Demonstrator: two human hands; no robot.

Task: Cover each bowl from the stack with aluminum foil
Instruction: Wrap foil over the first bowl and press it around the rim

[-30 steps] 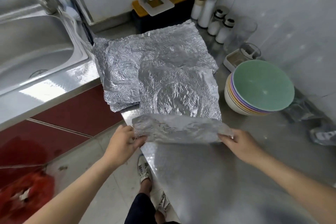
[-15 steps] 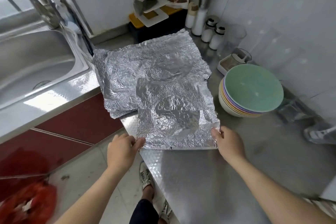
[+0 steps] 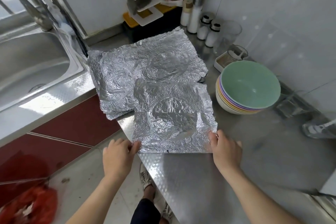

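front foil sheet: crinkled, lying flat on the counter as far as I can see
left hand: pinching its near left corner
right hand: fingers curled on the near right corner, I'd call it a grip
bowl stack: just right of the sheet, green one on top, uncovered
more foil: bigger sheets behind, partly under the front one
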